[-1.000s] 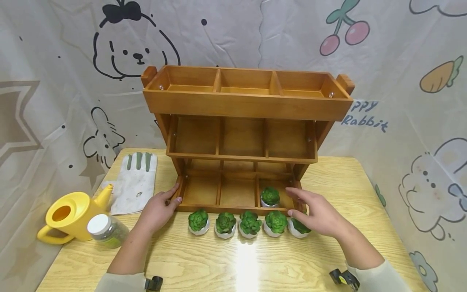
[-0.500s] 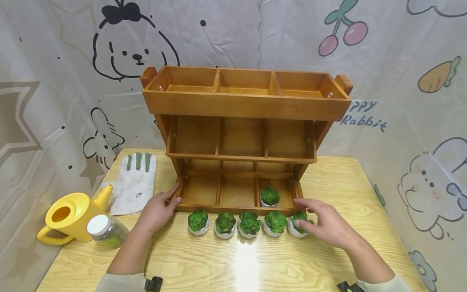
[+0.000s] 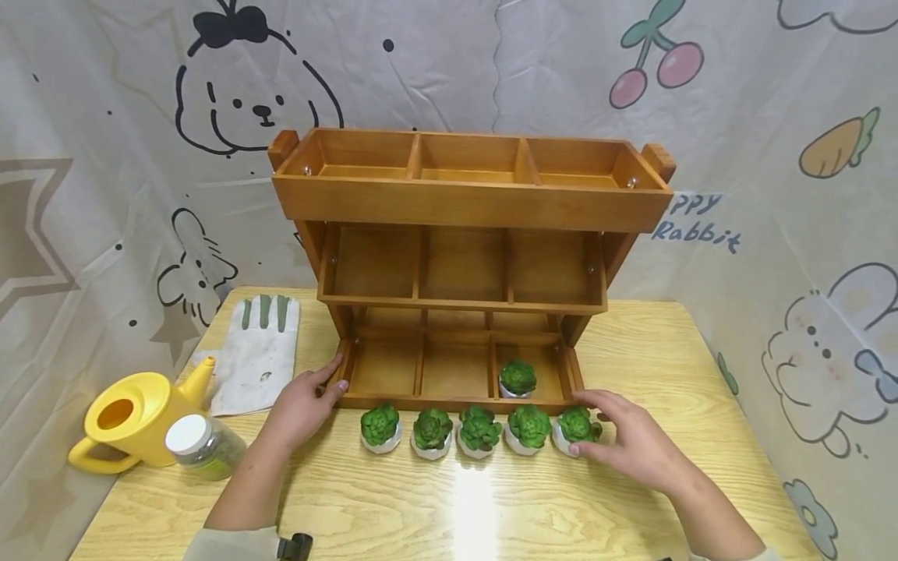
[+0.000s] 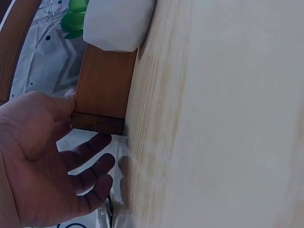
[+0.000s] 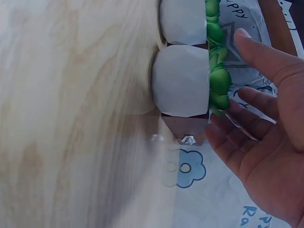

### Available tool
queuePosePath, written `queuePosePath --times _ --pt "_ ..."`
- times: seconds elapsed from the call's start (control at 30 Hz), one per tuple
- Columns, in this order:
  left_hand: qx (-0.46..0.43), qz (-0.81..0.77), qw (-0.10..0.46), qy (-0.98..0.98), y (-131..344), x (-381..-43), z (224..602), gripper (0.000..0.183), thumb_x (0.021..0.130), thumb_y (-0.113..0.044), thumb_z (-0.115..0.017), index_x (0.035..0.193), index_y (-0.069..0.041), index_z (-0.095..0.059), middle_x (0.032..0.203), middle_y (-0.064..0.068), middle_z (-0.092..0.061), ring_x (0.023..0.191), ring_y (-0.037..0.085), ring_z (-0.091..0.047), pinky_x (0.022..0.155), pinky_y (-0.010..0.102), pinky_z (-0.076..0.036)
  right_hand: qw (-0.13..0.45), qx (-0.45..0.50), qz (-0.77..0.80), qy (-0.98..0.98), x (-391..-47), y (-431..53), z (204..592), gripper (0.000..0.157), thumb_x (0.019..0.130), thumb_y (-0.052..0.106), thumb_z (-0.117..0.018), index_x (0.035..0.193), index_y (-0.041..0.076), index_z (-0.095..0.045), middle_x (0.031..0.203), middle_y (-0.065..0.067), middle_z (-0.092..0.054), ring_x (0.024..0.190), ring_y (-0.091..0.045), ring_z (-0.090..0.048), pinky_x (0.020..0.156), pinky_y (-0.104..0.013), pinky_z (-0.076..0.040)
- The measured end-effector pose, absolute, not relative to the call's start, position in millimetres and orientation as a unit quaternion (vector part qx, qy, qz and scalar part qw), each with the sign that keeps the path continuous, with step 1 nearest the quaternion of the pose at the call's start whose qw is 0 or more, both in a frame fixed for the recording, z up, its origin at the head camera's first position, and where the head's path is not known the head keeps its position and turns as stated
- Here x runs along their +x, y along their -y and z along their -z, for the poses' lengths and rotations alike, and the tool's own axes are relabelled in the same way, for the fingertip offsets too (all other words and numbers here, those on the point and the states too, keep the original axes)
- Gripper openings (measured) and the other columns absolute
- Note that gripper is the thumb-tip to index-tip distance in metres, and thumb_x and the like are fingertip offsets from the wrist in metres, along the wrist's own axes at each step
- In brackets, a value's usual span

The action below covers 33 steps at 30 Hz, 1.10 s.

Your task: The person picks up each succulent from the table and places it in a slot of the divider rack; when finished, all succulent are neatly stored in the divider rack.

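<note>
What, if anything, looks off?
Just a small dark mark on the glove, odd against the pale fabric; can't tell whether stain or hole. Otherwise nothing stands out: plants upright, jar capped, no spill visible.

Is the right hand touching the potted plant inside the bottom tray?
Apart. The head view shows bare floor and the side wall of the bottom tray between the potted plant and the right hand.
</note>
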<state>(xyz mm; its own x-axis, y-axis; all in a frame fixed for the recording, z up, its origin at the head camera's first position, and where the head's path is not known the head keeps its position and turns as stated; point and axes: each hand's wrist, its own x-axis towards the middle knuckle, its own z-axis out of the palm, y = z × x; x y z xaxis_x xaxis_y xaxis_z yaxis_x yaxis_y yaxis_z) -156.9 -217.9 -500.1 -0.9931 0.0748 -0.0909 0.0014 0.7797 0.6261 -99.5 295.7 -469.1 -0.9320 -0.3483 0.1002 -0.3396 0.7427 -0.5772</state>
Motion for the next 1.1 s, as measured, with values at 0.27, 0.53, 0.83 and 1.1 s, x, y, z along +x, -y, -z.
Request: queuePosePath --times 0.27,0.53,0.83,1.1 --pt "0.02 -0.332 0.056 -0.941 218 -157 499 0.058 0.109 -0.038 -0.056 0.161 -0.017 -0.041 0.135 0.03 -0.06 0.123 0.047 -0.058 0.101 0.063 -0.046 0.01 -0.186 0.295 -0.937 -98 -298 479 0.082 0.079 0.036 -0.093 0.146 0.006 -0.056 0.139 -0.008 -0.063 0.112 -0.029 -0.066 0.094 -0.051 -0.056" --pt "0.017 -0.339 0.057 -0.939 217 -158 497 0.058 0.108 -0.037 -0.057 0.161 -0.018 -0.041 0.139 0.03 -0.059 0.122 0.045 -0.06 0.099 0.062 -0.047 0.023 -0.17 0.298 -0.939 -98 -295 481 0.085 0.073 0.021 -0.096 0.146 0.009 -0.056 0.142 -0.007 -0.057 0.119 -0.032 -0.063 0.099 -0.056 -0.053" --pt "0.021 -0.338 0.057 -0.939 219 -158 499 0.059 0.108 -0.038 -0.056 0.161 -0.019 -0.04 0.145 0.03 -0.055 0.126 0.047 -0.058 0.102 0.063 -0.046 0.039 -0.163 0.313 -0.935 -98 -294 483 0.079 0.07 0.018 -0.098 0.138 0.008 -0.059 0.131 -0.007 -0.064 0.107 -0.028 -0.069 0.093 -0.047 -0.058" --pt "0.02 -0.341 0.062 -0.938 219 -159 500 0.058 0.108 -0.036 -0.057 0.161 -0.018 -0.04 0.143 0.03 -0.056 0.124 0.046 -0.059 0.1 0.063 -0.047 0.081 -0.163 0.292 -0.939 -101 -295 485 0.072 0.077 0.026 -0.094 0.139 0.011 -0.06 0.122 -0.005 -0.07 0.106 -0.024 -0.068 0.093 -0.051 -0.056"
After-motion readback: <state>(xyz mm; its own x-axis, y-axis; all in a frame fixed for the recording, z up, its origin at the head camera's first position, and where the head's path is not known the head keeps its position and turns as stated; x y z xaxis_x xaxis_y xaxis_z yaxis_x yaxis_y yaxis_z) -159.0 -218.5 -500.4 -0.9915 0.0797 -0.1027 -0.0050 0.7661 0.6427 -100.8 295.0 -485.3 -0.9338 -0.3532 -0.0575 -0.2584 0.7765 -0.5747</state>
